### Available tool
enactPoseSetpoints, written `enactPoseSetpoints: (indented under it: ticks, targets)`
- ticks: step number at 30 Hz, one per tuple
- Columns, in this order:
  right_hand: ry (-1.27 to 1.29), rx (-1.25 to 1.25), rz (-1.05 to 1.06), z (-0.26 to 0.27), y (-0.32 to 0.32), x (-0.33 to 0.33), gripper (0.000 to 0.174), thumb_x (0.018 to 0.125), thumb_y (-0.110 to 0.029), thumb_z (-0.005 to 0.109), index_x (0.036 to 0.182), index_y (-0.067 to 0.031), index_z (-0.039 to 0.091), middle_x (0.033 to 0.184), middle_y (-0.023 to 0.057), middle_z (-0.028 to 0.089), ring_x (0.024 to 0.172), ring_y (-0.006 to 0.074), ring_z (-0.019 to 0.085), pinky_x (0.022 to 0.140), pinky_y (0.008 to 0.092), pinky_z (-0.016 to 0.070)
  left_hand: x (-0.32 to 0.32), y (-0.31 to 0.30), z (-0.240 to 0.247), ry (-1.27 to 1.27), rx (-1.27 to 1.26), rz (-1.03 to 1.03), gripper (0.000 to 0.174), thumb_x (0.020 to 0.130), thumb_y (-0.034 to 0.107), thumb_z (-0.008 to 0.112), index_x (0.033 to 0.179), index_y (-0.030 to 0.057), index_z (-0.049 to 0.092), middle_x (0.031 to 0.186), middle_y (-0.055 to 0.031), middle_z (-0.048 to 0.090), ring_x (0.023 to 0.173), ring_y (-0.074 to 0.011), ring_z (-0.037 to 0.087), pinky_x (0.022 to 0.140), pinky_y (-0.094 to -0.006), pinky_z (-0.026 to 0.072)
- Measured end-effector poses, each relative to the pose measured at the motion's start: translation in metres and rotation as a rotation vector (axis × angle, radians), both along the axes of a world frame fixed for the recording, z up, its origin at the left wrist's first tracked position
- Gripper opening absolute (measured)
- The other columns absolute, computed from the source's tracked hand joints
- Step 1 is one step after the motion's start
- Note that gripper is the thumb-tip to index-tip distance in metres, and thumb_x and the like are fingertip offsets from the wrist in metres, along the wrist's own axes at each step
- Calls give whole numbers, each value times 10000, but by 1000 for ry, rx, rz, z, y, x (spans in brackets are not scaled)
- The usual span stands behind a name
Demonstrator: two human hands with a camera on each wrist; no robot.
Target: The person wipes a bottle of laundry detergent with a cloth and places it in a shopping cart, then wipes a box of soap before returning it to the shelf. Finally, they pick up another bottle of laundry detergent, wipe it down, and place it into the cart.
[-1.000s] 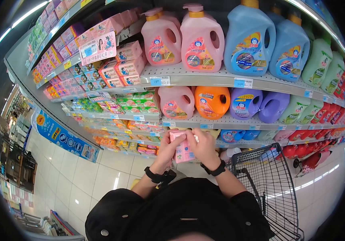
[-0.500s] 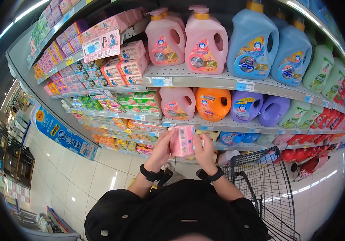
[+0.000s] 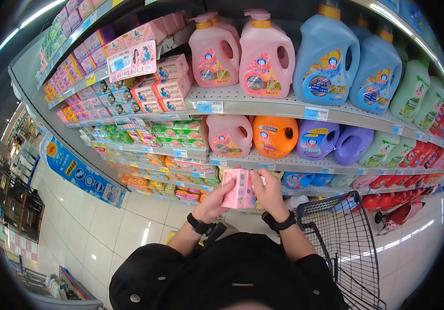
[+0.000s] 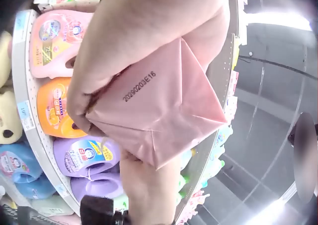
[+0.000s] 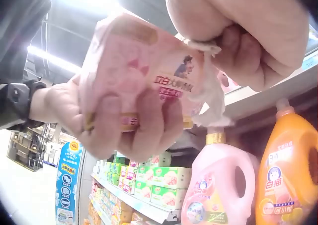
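Observation:
A pink wrapped soap pack is held in front of the body by my left hand, thumb on one face and fingers around the other side. In the left wrist view, a folded pink end of the pack carries a printed date code. My right hand is at the pack's right edge with fingers curled. From those fingers, in the right wrist view, a crumpled white tissue hangs beside the pack's printed face.
Shelves hold pink detergent bottles, blue bottles, an orange bottle and boxed soaps. A black wire shopping cart stands at my right. A blue sign panel runs along the shelf's left end.
The pack has been turned in my left hand, so different faces and a barcode now show in the head view. My right hand has stayed at its right edge.

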State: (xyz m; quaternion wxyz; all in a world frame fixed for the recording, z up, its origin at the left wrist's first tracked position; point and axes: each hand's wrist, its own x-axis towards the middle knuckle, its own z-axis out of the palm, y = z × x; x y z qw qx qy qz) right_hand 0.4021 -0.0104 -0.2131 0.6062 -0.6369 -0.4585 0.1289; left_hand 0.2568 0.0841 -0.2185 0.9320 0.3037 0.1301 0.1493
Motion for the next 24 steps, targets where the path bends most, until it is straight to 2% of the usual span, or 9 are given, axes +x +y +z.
enactPoseSetpoints:
  ticks: [3,5,8,10,13,16,21,22,24]
  targets:
    - [-60,22,-89,1,10,11,262,912,-238,585,769,-21,557,597,163,578,539,325,588,498,372,427,5,-9,-1,48,27,37,459,1006,308,431,1417,130,328,1306,-84,518,1143,-196,566,956,-375,487]
    - [-79,-14,-71,1,7,2,252,908,-238,588,771,-28,561,600,173,579,549,341,597,496,389,431,11,-10,-7,84,41,79,446,1005,327,432,1392,116,362,1276,-82,540,1113,-190,582,934,-365,500]
    - [-124,-21,-1,4,-5,-26,238,899,-240,593,781,-36,565,611,188,581,579,363,606,502,411,439,3,6,-22,117,22,28,452,1008,378,399,1365,101,393,1262,-75,551,1118,-191,575,944,-382,487]
    - [-164,-7,46,-2,-10,-38,229,893,-246,594,798,-39,568,641,198,590,611,387,608,513,433,446,3,6,-18,134,55,87,444,1009,386,393,1334,85,421,1230,-77,570,1086,-185,592,924,-369,498]
    - [-233,25,23,-2,2,-25,227,900,-246,585,815,-37,567,666,205,594,619,395,604,513,436,441,4,3,-10,161,77,92,433,1010,388,389,1312,81,440,1191,-73,592,1045,-182,612,899,-356,512]
    - [-97,20,-32,-3,20,1,229,909,-241,570,813,-32,560,681,211,595,627,399,602,513,445,436,4,-4,-10,212,134,88,412,1008,377,407,1299,87,449,1170,-60,595,1018,-164,619,869,-341,526]
    - [-219,3,-9,-2,1,-23,233,922,-213,540,797,-18,537,657,212,574,625,390,599,521,436,431,1,-1,-9,206,53,40,397,998,380,437,1265,91,486,1110,-48,622,960,-155,639,827,-321,539]
    - [-226,8,25,-2,-7,-36,229,926,-196,530,798,-7,535,649,210,563,620,387,594,529,428,428,6,0,-11,267,53,129,385,1000,375,435,1249,88,499,1088,-44,631,932,-148,646,799,-308,545]
    - [-233,32,54,-2,-8,-39,229,928,-197,529,803,-5,531,647,210,561,618,387,591,528,427,425,6,3,-15,270,62,124,381,1002,371,431,1246,88,501,1094,-44,630,930,-140,644,795,-302,545]
